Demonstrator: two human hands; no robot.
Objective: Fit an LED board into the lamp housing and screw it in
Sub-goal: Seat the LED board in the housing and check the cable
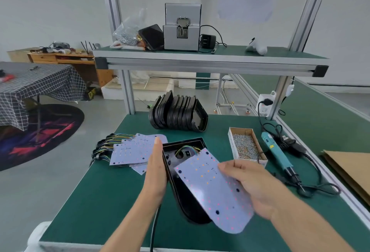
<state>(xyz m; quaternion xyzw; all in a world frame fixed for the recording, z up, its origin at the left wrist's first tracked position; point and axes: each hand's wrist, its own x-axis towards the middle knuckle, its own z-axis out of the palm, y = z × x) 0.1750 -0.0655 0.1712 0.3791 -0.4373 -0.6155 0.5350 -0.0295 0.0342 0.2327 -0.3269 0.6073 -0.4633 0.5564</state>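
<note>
A black lamp housing (176, 173) lies on the green table (112, 201) in front of me. My left hand (157, 168) rests flat against its left wall, fingers straight. My right hand (252, 183) grips the right edge of a white LED board (208, 189), holding it tilted over the housing. Coloured wires (190, 148) run from the board's far end into the housing. The board hides most of the housing's inside. A cardboard box of screws (245, 145) and a teal electric screwdriver (277, 151) lie to the right.
More LED boards (133, 149) with wire bundles are fanned out at the left. Several empty black housings (178, 112) stand stacked behind. A screw feeder (182, 27) sits on the upper shelf. Flat cardboard (348, 167) lies at the far right.
</note>
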